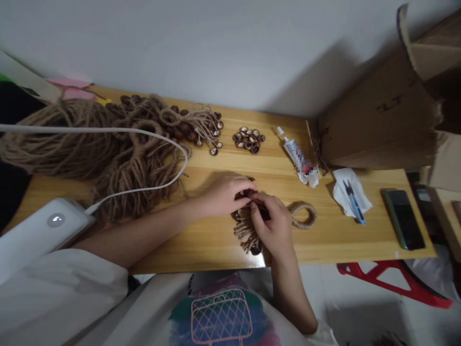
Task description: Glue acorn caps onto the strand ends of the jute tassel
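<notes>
Near the front edge of the wooden table [216,250], my left hand [230,194] has its fingers closed round the top of a twine piece [247,235] with brown shells at its edge. My right hand [272,221] pinches the same piece from the right, thumb and forefinger together. The fringe of cut twine ends hangs below both hands, toward the table's front edge. A rope-wrapped ring [304,215] lies just right of my right hand. Further back is a small pile of shell halves [248,139]. My fingers hide the exact spot they hold.
Twine bundles [61,139] and corded shells fill the left side. A white device [46,235] with a cable lies front left. Behind and right are a glue tube [297,154], blue-handled cutters [355,204] on tissue, a phone [403,218] and a cardboard box [382,115].
</notes>
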A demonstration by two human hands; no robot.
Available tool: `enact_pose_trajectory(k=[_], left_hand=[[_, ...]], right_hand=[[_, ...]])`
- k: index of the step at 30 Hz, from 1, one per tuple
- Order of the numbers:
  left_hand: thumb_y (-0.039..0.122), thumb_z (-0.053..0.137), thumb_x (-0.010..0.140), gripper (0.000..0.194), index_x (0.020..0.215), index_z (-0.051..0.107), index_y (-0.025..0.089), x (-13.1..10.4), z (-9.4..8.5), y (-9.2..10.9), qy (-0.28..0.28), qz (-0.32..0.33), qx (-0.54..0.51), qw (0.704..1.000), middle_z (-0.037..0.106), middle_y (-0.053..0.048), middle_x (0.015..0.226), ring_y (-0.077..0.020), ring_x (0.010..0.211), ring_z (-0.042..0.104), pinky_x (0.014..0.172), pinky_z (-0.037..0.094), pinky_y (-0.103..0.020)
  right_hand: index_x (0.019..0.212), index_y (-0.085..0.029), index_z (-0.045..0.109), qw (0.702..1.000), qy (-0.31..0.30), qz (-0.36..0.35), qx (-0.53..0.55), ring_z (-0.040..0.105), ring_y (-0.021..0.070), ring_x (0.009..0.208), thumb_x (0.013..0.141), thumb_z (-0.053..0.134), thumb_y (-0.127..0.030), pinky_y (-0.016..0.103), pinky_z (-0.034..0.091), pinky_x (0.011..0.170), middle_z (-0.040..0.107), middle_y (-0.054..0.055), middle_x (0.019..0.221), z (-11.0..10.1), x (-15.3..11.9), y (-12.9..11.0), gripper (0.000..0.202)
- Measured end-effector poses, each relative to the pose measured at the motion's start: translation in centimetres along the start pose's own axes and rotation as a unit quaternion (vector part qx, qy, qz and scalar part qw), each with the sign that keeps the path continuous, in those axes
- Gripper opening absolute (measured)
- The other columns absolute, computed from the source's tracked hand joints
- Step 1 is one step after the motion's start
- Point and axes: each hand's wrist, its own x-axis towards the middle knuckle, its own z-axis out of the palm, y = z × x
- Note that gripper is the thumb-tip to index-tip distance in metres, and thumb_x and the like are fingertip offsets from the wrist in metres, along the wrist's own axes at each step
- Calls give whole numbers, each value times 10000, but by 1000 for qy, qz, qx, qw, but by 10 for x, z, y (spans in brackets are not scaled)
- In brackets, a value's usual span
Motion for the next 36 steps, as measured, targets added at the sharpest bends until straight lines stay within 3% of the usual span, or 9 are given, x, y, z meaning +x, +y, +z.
enact_pose_trajectory(k=[8,14,36], left_hand=[[103,639,734,290,1017,628,165,0,0,1,7,-16,-14,1000,719,-31,912,-146,800,654,754,506,-286],[100,628,747,211,945,642,171,-1,0,0,6,0,-6,1000,713,-18,878,-145,793,646,749,497,-286],[112,639,746,195,932,651,169,0,-1,0,6,5,11,1000,718,-24,881,-156,805,650,752,492,-287]], right_hand=[[993,-207,618,1000,-2,4,-5,643,203,822,862,502,-221,348,501,721,696,44,912,-1,0,-1,176],[1000,-215,616,1000,-1,2,-7,644,204,836,865,498,-222,352,505,728,695,47,925,-1,0,-1,179],[989,-210,617,1000,3,-5,6,642,197,845,867,507,-198,346,501,739,696,43,936,-1,0,0,165]])
